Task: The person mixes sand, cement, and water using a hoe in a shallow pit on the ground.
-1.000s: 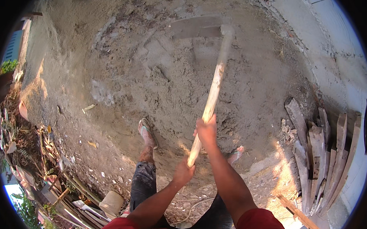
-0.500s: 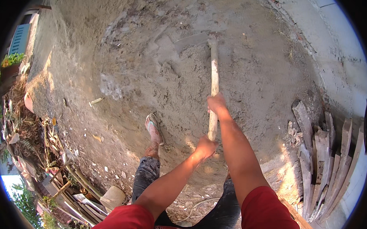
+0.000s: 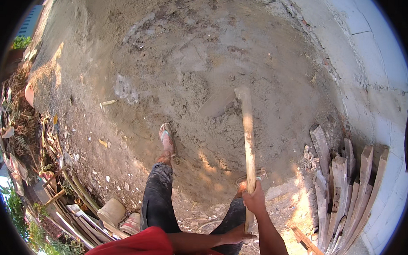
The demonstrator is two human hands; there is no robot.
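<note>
1. A long-handled hoe (image 3: 248, 129) was held in front of the body, with its blurred blade (image 3: 218, 103) angled leftward at the wet grey mix (image 3: 189, 89); whether the blade was sunk in or just above could not be told.
2. The fingers of the right hand (image 3: 254, 200) were wrapped around the lower handle. The left hand (image 3: 235, 236) was placed at the handle's butt end; how tightly its fingers were closed could not be told.
3. The middle of the mix was seen churned and lumpy, so a fair part was judged to have been worked through.
4. Flatter, smeared ground was seen beyond the blade, and a pale patch (image 3: 125, 89) was left at the left; an even texture was judged not yet reached.
5. The work was therefore judged to be partway along, though the mix's depth was hidden.
</note>
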